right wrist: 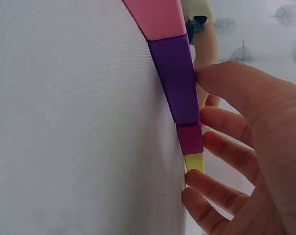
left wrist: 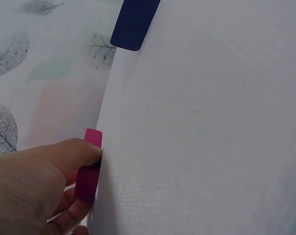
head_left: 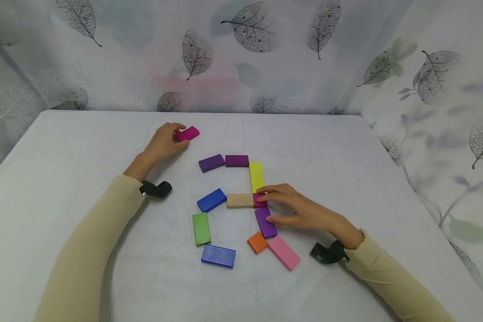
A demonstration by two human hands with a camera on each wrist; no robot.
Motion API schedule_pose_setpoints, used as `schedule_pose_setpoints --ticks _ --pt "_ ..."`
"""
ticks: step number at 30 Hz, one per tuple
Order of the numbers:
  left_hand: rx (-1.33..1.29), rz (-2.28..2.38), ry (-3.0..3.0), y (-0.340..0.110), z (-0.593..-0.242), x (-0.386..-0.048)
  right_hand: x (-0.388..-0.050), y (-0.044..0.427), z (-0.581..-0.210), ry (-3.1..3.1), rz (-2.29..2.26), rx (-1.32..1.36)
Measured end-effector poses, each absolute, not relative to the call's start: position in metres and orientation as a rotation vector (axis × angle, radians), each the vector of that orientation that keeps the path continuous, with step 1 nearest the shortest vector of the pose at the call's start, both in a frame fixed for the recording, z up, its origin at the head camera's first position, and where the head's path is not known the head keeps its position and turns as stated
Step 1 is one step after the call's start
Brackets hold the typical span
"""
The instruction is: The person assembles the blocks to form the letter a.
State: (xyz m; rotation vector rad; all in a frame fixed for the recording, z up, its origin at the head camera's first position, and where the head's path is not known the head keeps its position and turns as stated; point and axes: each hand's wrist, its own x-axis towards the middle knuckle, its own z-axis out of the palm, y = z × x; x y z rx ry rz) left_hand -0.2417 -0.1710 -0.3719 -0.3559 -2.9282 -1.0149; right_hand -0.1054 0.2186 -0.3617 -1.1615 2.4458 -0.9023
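Note:
At the far left of the table, my left hand (head_left: 163, 142) pinches a magenta block (head_left: 188, 133) between thumb and fingers. The left wrist view shows the thumb lying across that magenta block (left wrist: 89, 181). My right hand (head_left: 306, 210) rests over the right side of a block outline, fingers spread and fairly straight. Its thumb touches a purple block (head_left: 266, 222), and its fingertips lie on a small magenta block (head_left: 260, 201) partly hidden beneath them. A yellow block (head_left: 256, 175) and a pink block (head_left: 283, 252) adjoin this line, also seen in the right wrist view.
Two dark purple blocks (head_left: 237, 161) lie at the top of the outline. A plain wooden block (head_left: 239, 201) crosses its middle. Blue (head_left: 211, 200), green (head_left: 201, 229), second blue (head_left: 218, 256) and orange (head_left: 257, 243) blocks lie around it. A leaf-patterned curtain (head_left: 209, 58) hangs behind the white table.

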Motion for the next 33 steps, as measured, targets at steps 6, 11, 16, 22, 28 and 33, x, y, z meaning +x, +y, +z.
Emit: schedule_pose_setpoints --ticks 6,11,16,22,28,33 --pt "-0.305 -1.12 -2.902 -0.174 -0.374 -0.238 -0.106 0.217 -0.362 2.443 -0.906 -1.158" --pt "-0.317 -1.172 -2.869 -0.176 -0.377 -0.235 -0.105 0.217 -0.363 2.445 -0.904 -1.158" --pt "-0.375 -1.192 -2.83 -0.178 -0.378 -0.232 -0.105 0.218 -0.363 2.445 -0.898 -1.145" --pt "-0.404 -1.221 -2.776 -0.179 -0.38 -0.226 -0.105 0.218 -0.363 2.438 -0.907 -1.149" --pt "-0.427 -1.236 -2.747 -0.179 -0.379 -0.214 -0.105 0.219 -0.364 2.444 -0.904 -1.181" --pt "-0.447 -1.265 -2.719 -0.177 -0.378 -0.207 -0.105 0.219 -0.364 2.445 -0.903 -1.177"
